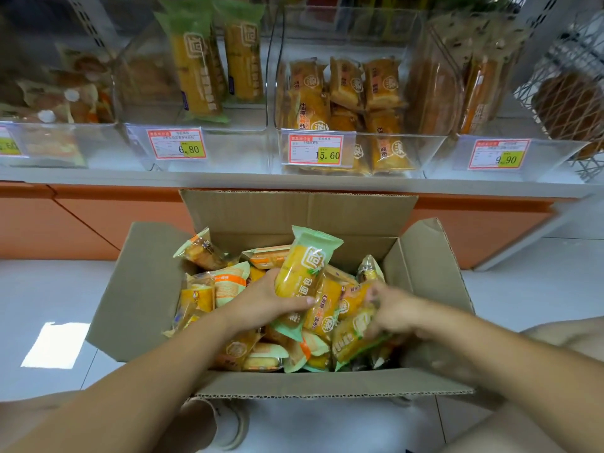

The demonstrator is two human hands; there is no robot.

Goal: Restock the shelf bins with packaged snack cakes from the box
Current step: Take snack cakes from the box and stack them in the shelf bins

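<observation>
An open cardboard box point(157, 282) on the floor holds several yellow and orange packaged snack cakes point(228, 282). My left hand point(264, 299) grips a long yellow cake pack with green ends point(304, 269), lifted above the pile. My right hand point(389, 312) is blurred and reaches into the pile on the right, its fingers on another yellow pack point(353, 335); whether they grip it is unclear. Above, clear shelf bins hold stock: one bin point(228, 138) with tall yellow packs, another bin point(421, 148) with small orange cakes.
Price tags point(176, 143) hang on the bin fronts. More bins stand at the far left point(58, 93) and right point(474, 86), with a wire basket point(568, 80) at the right edge. The white shelf edge point(294, 181) and an orange base panel point(81, 217) lie behind the box. My knees flank it.
</observation>
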